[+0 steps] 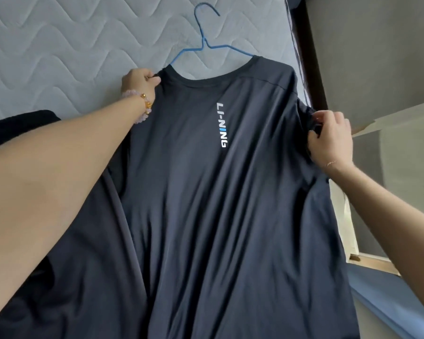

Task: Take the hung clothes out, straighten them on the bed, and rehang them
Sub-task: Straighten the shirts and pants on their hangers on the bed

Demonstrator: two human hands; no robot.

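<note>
A dark navy T-shirt (206, 192) with white and blue lettering lies spread over the quilted mattress (59, 50). A blue wire hanger (207, 42) sits inside its neck, hook pointing away from me. My left hand (138, 80), with a bead bracelet on the wrist, pinches the shirt's left shoulder beside the collar. My right hand (331, 138) grips bunched fabric at the right sleeve, near the bed's edge. The hanger's lower arms are hidden under the shirt.
Another dark garment (15, 128) lies on the mattress at the left. A dark bed frame edge (311, 57) runs along the right side. Beyond it are a grey floor (377, 45), pale furniture (348, 216) and a blue surface (389, 297).
</note>
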